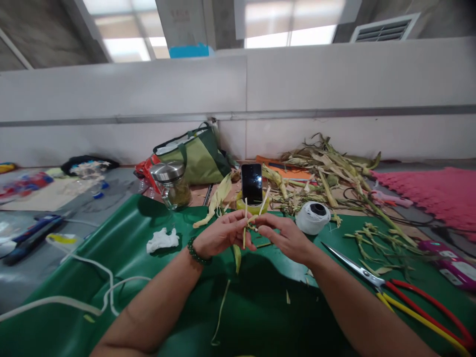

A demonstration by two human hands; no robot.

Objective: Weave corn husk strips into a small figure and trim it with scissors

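Both of my hands meet over the middle of the green mat [260, 307]. Between them are narrow pale corn husk strips [245, 233], one upright and others crossing it. My left hand [223, 230], with a dark green bead bracelet [198, 252] at the wrist, pinches the strips. From the other side, my right hand [284, 235] closes its fingertips on the same strips. A green husk piece [237, 259] hangs below my left hand. Just beyond my hands a phone [252, 183] stands upright on a yellow base. The white thread spool [313, 218] lies right of my right hand.
Scissors [368, 275] with red and yellow handles lie at the right, beside small knotted husk pieces [372, 243]. A tissue [162, 240], lidded glass jar [171, 186] and green bag [204, 156] are at the left. Corn husks [330, 168] pile up behind. A white cable [107, 277] loops at left.
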